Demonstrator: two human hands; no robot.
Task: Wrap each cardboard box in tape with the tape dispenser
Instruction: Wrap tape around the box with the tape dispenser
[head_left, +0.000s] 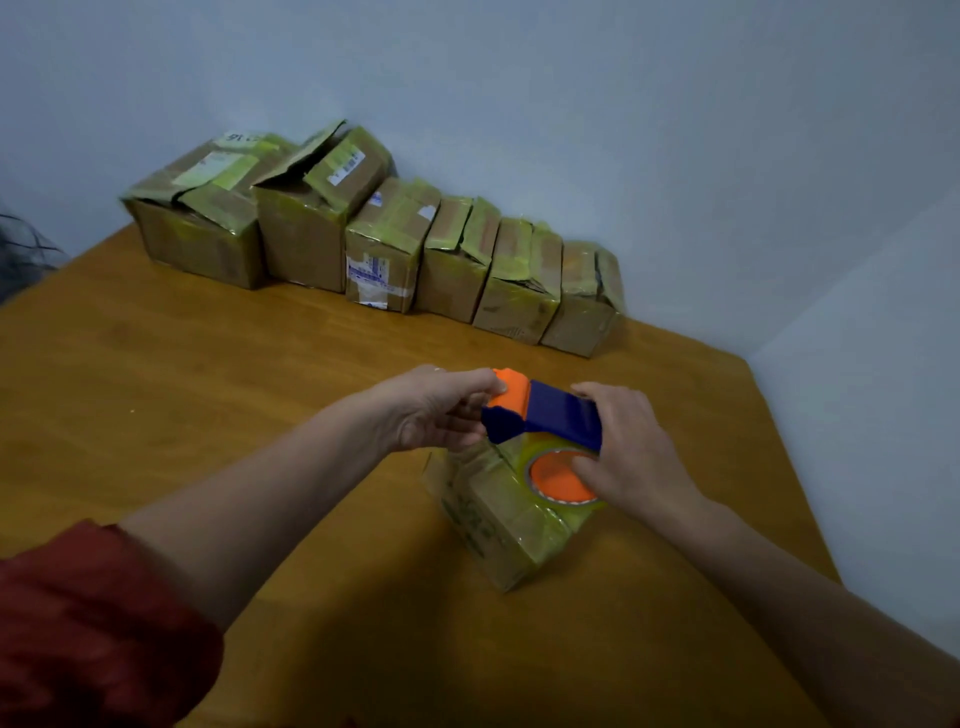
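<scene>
The left hand (431, 410) and right hand (634, 447) fingers (467, 382) clasp the blocky tape dispenser (545, 415) on a glossy cardboard box (498, 525).

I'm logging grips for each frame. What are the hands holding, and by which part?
Both hold the tape dispenser: the left hand pinches its orange end, the right hand grips its blue body.

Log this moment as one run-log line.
step: taping | right hand: holds tape dispenser on cardboard box | left hand: pinches its orange end | other boxes: along wall
</scene>
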